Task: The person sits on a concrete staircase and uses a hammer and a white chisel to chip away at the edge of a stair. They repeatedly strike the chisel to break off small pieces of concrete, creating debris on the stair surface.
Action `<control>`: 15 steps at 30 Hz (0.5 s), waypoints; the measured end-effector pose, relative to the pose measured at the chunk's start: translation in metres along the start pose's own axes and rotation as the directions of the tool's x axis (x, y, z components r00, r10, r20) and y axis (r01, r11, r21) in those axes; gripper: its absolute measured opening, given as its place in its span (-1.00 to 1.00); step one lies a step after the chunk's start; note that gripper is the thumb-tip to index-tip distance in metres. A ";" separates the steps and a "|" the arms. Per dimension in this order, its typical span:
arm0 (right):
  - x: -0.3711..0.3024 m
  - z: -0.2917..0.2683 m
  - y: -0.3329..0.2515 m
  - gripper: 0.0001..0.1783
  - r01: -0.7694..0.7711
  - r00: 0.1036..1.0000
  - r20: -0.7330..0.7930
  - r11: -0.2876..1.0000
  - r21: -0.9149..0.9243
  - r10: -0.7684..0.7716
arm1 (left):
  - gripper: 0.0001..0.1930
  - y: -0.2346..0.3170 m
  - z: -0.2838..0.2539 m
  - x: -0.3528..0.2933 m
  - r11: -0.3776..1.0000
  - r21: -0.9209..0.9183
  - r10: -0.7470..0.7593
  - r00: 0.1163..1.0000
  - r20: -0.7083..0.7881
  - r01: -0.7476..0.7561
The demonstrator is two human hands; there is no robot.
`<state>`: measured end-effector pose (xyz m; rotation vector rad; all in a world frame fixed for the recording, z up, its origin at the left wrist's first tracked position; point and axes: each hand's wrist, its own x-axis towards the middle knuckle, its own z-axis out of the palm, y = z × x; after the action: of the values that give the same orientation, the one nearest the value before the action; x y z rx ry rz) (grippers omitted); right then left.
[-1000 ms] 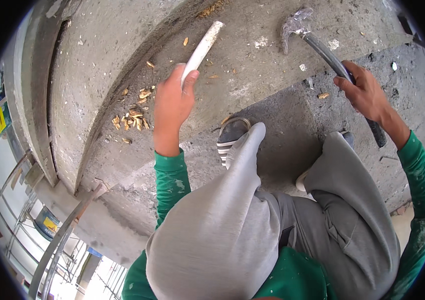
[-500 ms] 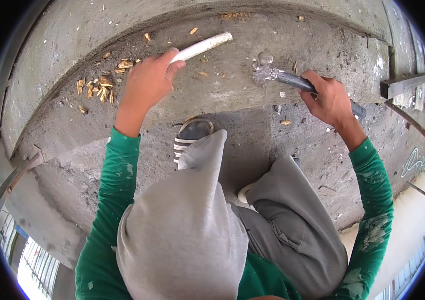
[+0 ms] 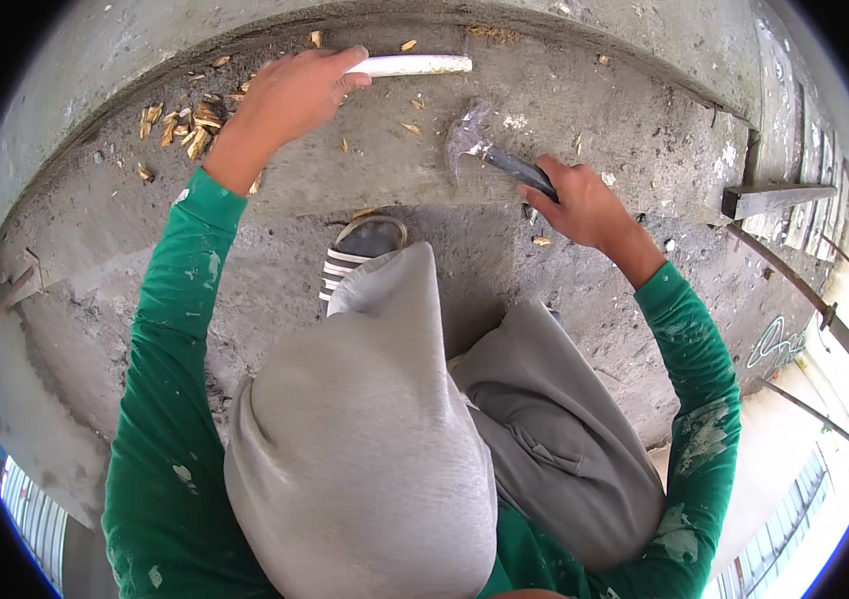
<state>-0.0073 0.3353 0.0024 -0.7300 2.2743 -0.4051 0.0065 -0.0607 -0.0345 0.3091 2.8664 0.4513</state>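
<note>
My left hand (image 3: pixel 290 98) is closed round the near end of a short white pipe (image 3: pixel 417 65). The pipe points to the right across the concrete ledge, and its covered end is hidden in my palm. In my right hand (image 3: pixel 584 208) is the dark handle of a hammer (image 3: pixel 516 166). The hammer's worn metal head, slightly blurred, is over the ledge, below and apart from the pipe's free end.
Broken wood chips (image 3: pixel 203 116) lie in a heap by my left forearm, with others scattered over the concrete ledge (image 3: pixel 385 170). At the right a metal bar (image 3: pixel 779 200) juts out near a bent rod (image 3: pixel 779 265). My sandalled foot (image 3: pixel 370 238) is below the ledge.
The hammer in my right hand has moved left, its head now nearer the pipe. My left hand has shifted up and left with the pipe, which lies more level. The view has shifted a little.
</note>
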 end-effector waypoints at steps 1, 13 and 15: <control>-0.004 -0.001 -0.003 -0.64 -0.020 1.000 0.008 1.000 0.019 0.020 | -0.58 0.000 -0.002 0.001 1.000 -0.004 -0.011 1.000 0.018 0.011; -0.031 0.007 -0.009 -0.70 -0.047 0.992 -0.121 0.998 -0.050 0.041 | -0.53 0.010 -0.023 0.005 0.995 0.104 -0.016 0.990 0.142 0.001; -0.030 0.012 -0.001 -0.64 -0.033 0.978 -0.208 0.984 -0.175 -0.005 | -0.53 0.011 -0.033 0.010 0.989 0.150 -0.029 0.986 0.161 0.005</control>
<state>0.0189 0.3515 0.0104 -0.7921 2.5357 -0.2843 -0.0094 -0.0575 -0.0028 0.3307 2.7443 0.1985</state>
